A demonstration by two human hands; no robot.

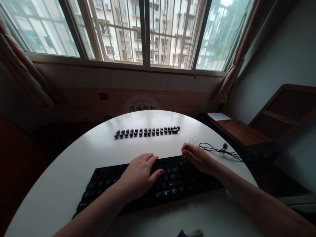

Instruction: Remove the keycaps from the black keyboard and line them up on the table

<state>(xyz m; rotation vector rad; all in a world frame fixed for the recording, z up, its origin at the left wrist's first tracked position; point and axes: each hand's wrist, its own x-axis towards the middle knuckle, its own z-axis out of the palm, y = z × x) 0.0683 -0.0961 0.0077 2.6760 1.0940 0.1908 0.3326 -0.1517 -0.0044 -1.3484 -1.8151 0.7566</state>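
A black keyboard (172,184) lies on the white round table, some of its key positions without caps. My left hand (139,172) rests flat on its upper middle, fingers stretched out and thumb apart. Over the keyboard's top right part, my right hand (196,158) is closed around a wire keycap puller (192,141). Thin wires of the puller stick up above the fist, and its lower end meets the keys, partly hidden by the fingers. Beyond the keyboard, several loose black keycaps (145,132) stand in two rows.
A black cable (222,151) lies looped at the table's right edge. Near the front edge of the table (81,144) is a small purple and grey object (190,233), cut off by the frame. A wooden side table (237,131) with paper stands right, below the window.
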